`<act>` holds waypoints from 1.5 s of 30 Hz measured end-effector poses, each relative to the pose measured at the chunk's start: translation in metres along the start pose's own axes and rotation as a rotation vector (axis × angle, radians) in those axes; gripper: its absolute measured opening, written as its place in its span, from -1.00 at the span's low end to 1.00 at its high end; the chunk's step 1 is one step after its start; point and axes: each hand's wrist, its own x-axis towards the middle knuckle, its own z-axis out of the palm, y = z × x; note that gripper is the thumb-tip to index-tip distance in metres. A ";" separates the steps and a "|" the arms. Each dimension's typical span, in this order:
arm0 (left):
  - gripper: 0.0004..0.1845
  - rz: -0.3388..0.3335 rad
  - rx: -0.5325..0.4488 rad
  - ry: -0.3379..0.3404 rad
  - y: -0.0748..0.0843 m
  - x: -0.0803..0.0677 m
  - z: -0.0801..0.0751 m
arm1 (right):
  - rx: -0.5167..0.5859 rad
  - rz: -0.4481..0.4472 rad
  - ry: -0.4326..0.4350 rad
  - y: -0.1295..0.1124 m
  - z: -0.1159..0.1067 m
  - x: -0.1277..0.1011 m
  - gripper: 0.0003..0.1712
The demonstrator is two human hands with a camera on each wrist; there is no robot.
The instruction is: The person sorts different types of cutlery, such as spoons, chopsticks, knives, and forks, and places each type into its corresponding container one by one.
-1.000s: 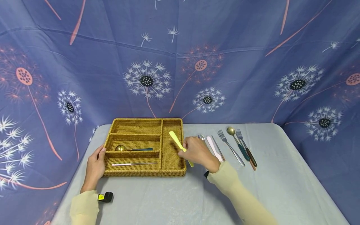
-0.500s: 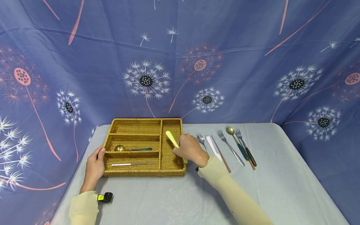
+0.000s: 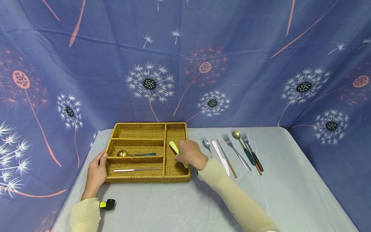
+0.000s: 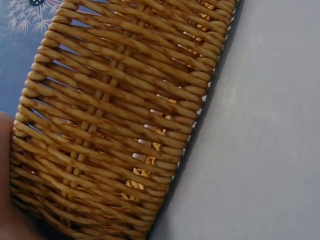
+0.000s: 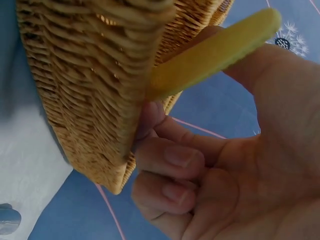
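Trouble could come at the basket (image 3: 146,126) wall: the right hand (image 3: 189,154) pinches a yellow knife (image 3: 174,148), low enough to snag. Left hand (image 3: 97,172) rests relaxed against the basket's side, holding nothing.

The head view looks forward and down from above the person's chest, taking in the whole surface (image 3: 179,206), the wicker tray (image 3: 139,129) at mid-distance and the patterned backdrop behind it. The left wrist view sits pressed close to the tray's outer woven wall (image 4: 115,125), looking along it with a strip of surface beside it. The right wrist view looks up from just under the right hand (image 5: 240,175), very near, sharing the tray wall and the yellow knife (image 5: 215,52) with the head view.
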 end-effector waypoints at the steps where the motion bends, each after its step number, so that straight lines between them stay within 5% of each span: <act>1: -0.34 0.000 -0.001 -0.004 0.000 0.000 0.000 | -0.014 0.004 -0.008 0.000 0.002 0.001 -0.45; 13: -0.33 -0.001 -0.012 0.002 0.000 0.000 0.000 | -0.199 -0.010 -0.017 -0.003 0.013 0.008 -0.56; 22: -0.34 -0.006 -0.005 0.004 0.001 -0.001 0.000 | -0.217 -0.009 -0.003 -0.003 0.017 0.008 -0.60; 28: -0.34 -0.005 -0.009 0.004 0.002 -0.001 0.000 | -0.131 -0.047 0.076 0.002 0.020 0.003 -0.54; 36: -0.34 -0.012 -0.002 0.002 0.002 -0.001 0.000 | 0.079 -0.121 0.213 0.016 0.016 -0.016 -0.84; 45: -0.34 -0.011 0.001 0.005 0.001 -0.001 0.000 | 0.164 -0.164 0.327 0.040 0.014 -0.047 -0.84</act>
